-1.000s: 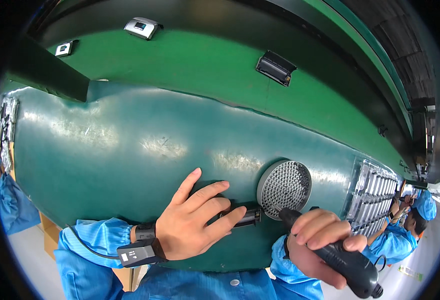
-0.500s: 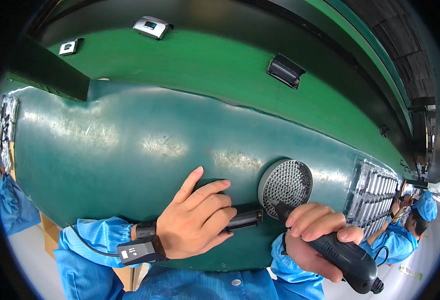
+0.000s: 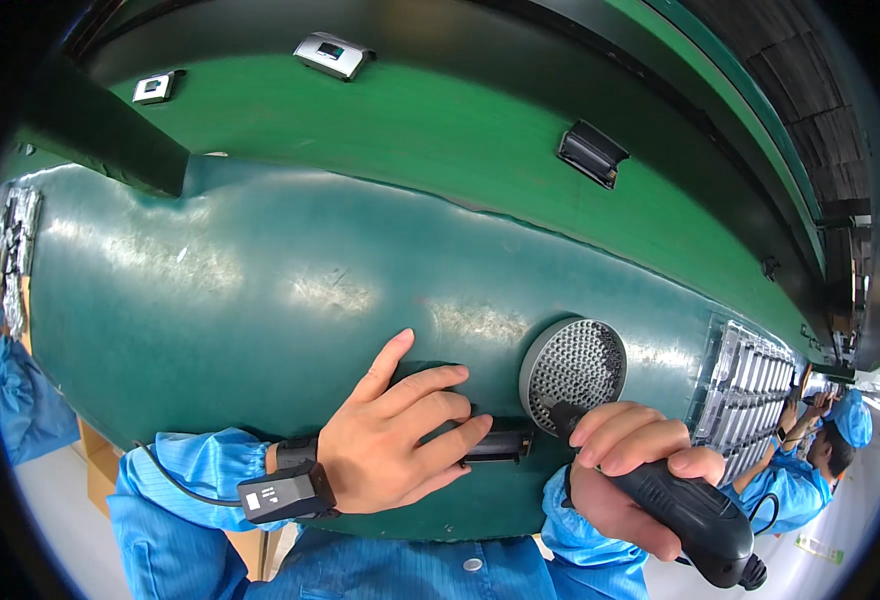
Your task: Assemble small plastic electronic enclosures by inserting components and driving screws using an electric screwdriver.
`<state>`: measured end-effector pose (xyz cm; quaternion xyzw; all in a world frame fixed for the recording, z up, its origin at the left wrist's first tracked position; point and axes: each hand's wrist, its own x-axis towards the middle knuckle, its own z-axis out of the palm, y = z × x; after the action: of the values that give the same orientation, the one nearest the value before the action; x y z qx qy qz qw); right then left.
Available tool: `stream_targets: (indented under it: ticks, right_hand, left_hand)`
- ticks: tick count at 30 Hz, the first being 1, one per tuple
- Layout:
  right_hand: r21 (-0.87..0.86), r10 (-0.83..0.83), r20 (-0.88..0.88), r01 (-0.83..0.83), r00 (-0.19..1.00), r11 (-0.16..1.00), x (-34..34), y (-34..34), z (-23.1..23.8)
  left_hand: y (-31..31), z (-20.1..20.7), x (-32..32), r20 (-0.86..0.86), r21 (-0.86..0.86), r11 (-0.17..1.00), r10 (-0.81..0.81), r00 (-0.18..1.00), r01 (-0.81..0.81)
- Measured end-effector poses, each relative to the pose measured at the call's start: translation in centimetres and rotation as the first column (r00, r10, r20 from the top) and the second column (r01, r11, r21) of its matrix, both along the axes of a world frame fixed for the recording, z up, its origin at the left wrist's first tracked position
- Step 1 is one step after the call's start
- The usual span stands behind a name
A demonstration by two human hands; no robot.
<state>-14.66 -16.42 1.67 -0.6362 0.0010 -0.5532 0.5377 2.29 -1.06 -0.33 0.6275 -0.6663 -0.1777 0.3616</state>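
My left hand (image 3: pixel 390 435) lies palm down near the table's front edge. Its thumb and index finger grip a long black plastic housing (image 3: pixel 505 445), while the other fingers stay spread; much of the housing is hidden beneath the hand. Held in my right hand (image 3: pixel 625 470) is a black electric screwdriver (image 3: pixel 685 515), fingers wrapped round its body. The screwdriver's front end points at the near edge of a round grey dish (image 3: pixel 575 370) with many small holes; its very tip is hard to make out.
Beyond the dark green tabletop (image 3: pixel 260 240) runs a bright green strip (image 3: pixel 440 130), bearing two silver-coloured parts (image 3: pixel 332 55) and a black housing part (image 3: pixel 593 155). A clear tray (image 3: pixel 750 390) with several slots stands right. A co-worker in blue (image 3: pixel 810 470) sits beyond.
Parts on the bright green strip have shifted right. My left hand and its black housing have moved slightly right. The screwdriver stays almost where it was, at the dish.
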Motion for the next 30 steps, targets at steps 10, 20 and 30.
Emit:
stream_targets:
  ticks: [10,20,30]
  right_hand:
    - [0.06,0.107,0.128,-0.116,0.986,0.991,-0.3,2.7,2.9]
    - [-0.023,0.196,0.04,-0.196,0.98,0.98,1.3,4.2,1.3]
    - [-0.064,0.196,0.046,-0.192,0.98,0.979,1.8,4.3,0.7]
  left_hand:
    - [-0.4,-0.3,0.0,-0.086,-0.035,0.999,0.025,0.996,-0.028]
    - [-0.6,-0.5,0.0,-0.113,-0.043,0.998,0.035,0.993,-0.04]
    - [-0.3,-0.5,0.2,-0.11,-0.054,0.998,0.032,0.993,-0.038]
